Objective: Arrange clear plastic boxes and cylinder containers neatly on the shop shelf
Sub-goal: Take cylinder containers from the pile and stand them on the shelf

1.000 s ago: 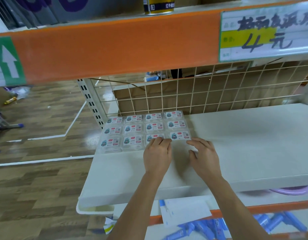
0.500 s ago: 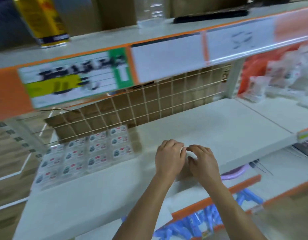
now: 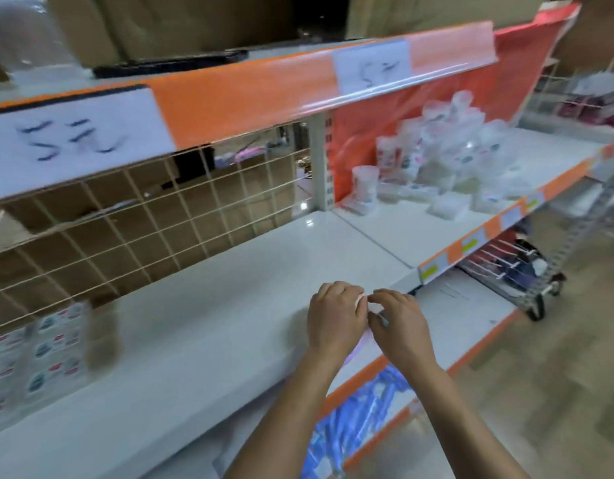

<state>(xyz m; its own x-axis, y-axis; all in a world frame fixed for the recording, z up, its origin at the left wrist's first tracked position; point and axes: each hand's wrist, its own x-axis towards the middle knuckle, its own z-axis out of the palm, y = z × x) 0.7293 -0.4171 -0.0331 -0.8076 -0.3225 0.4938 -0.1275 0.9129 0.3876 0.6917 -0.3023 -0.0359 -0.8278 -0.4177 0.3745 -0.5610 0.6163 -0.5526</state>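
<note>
Though blurred: left hand and right hand together over near edge of shelf.
Fingertips touching; both grips curled, cannot tell whether pinching anything. Clear boxes in flat block at shelf's left end, by wire grid; cylinder containers heaped on next bay, far right.

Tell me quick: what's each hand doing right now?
Left hand: fingers curled, grip unclear through blur.
Right hand: fingers curled close to the left, cannot tell if holding anything.
</note>
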